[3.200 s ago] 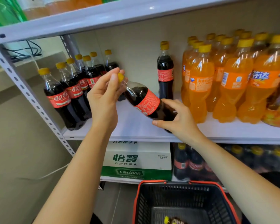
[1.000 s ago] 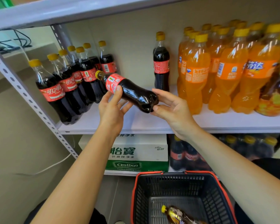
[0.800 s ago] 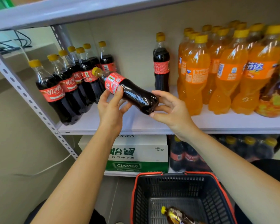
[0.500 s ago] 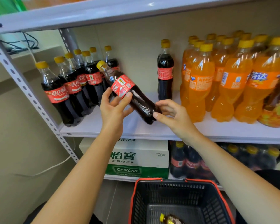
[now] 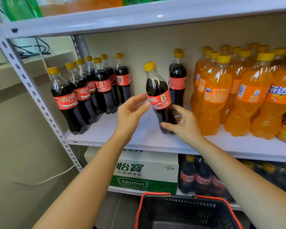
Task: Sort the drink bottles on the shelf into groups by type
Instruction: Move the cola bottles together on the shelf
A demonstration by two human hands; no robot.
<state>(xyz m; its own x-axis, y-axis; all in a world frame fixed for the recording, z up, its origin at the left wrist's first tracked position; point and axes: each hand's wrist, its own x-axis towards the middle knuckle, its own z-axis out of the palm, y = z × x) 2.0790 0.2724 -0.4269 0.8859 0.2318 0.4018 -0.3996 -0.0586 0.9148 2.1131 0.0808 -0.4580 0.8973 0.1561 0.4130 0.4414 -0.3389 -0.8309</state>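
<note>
The white shelf (image 5: 139, 138) carries clustered cola bottles (image 5: 82, 100) at frame left, two colas (image 5: 177, 83) centre back, and orange soda bottles (image 5: 238, 96) right.

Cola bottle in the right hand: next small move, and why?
Probably carry the cola bottle left and stand it beside the cola group at the left end of the shelf. The right hand grips its lower body, nearly upright, over bare shelf; the left hand is open at its label. It matches those bottles, not the orange soda bottles on the right.

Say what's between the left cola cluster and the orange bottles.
Head view: the cola bottle, right hand gripping it, left hand beside; two standing colas behind.
</note>
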